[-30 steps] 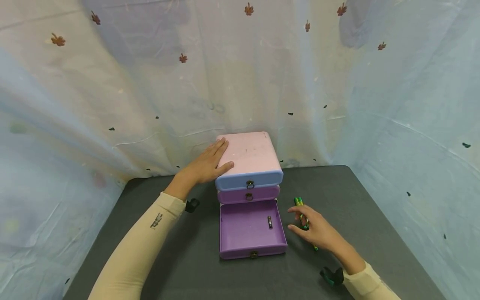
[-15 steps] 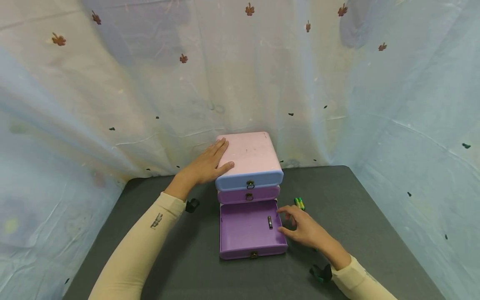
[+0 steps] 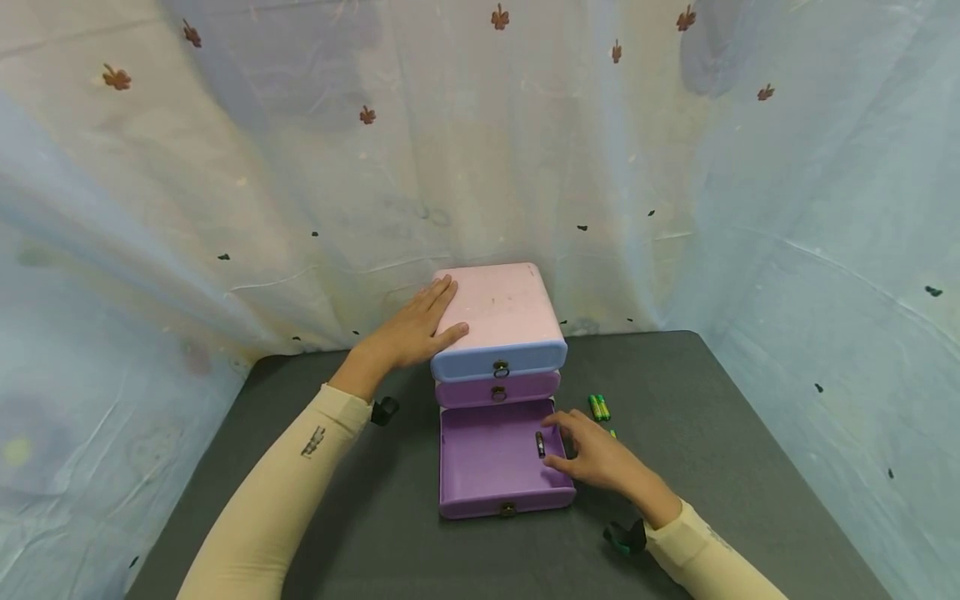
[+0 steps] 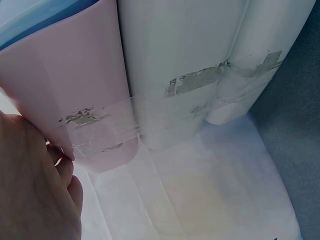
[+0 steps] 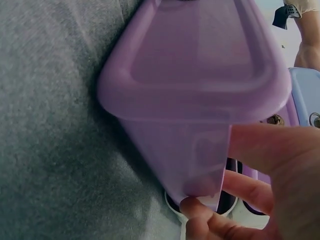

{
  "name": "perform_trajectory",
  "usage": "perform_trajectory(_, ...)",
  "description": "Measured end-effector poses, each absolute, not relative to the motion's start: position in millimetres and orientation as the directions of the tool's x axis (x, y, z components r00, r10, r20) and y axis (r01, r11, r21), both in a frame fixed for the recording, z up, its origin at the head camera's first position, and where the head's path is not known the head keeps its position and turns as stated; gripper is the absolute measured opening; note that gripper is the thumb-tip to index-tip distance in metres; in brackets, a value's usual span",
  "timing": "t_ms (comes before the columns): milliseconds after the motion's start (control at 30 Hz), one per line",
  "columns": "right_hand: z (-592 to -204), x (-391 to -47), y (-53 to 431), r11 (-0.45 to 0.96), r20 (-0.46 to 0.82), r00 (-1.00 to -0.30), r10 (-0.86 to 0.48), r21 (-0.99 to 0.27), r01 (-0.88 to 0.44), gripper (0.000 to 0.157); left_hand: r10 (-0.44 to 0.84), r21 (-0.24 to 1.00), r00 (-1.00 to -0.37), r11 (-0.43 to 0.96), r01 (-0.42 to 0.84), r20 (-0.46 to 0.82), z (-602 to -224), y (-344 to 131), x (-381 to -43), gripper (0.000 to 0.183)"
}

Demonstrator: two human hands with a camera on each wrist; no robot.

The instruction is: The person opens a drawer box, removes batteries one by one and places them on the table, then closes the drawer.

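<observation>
My left hand [image 3: 408,333] rests on the left edge of the pink top of a small drawer cabinet [image 3: 498,304], fingers straight and thumb spread. In the left wrist view its fingers lie along the cabinet's pink side [image 4: 90,100]. The bottom purple drawer [image 3: 480,479] is pulled out. Inside, near its right wall, lies a small dark battery [image 3: 540,444]. My right hand [image 3: 600,454] reaches over that wall, thumb and fingers parted on either side of the battery. The right wrist view shows the fingers about the drawer's side wall [image 5: 200,160]; the battery is hidden there.
Two green batteries [image 3: 599,407] lie side by side on the dark table [image 3: 675,400], right of the cabinet. Another green piece [image 3: 613,433] shows partly behind the right hand. The blue drawer [image 3: 498,360] and middle purple drawer [image 3: 525,388] are closed. Curtains hang behind.
My right hand has moved left from over the green batteries to the battery inside the drawer, uncovering the green pair. The left hand stays on the cabinet.
</observation>
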State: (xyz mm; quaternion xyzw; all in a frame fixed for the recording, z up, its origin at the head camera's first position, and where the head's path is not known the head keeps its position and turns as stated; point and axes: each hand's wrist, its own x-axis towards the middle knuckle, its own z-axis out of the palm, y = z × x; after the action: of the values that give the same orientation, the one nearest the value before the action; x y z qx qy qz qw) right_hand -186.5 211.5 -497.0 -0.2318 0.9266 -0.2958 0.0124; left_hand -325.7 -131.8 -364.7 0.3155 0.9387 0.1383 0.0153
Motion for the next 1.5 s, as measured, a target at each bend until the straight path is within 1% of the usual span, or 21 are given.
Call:
perform_trajectory(233, -500.0, -189.9, 207.7, 0.753, 0.083, -0.908, -0.412, -0.53, -0.39, 0.054, 0.601, 0.264, -0.797, 0.76, 0.594, 0.062, -364.1, -131.2, -326.7, 0.089)
perform_trajectory(633, -507.8, -196.2, 199.3, 0.796, 0.074, -0.926, -0.371, -0.488, -0.358, 0.054, 0.601, 0.259, -0.796, 0.76, 0.596, 0.066, -366.9, -131.4, -329.2, 0.089)
perform_trajectory(933, -509.3, -194.9, 192.3, 0.807, 0.046, -0.944, -0.328, -0.506, -0.305, 0.052, 0.605, 0.268, -0.793, 0.755, 0.599, 0.069, -366.9, -131.0, -329.4, 0.09)
perform_trajectory(1500, -512.6, -194.9, 191.7, 0.789, 0.062, -0.945, -0.322, -0.533, -0.304, 0.048, 0.599, 0.26, -0.798, 0.762, 0.594, 0.068, -366.1, -131.3, -328.1, 0.089)
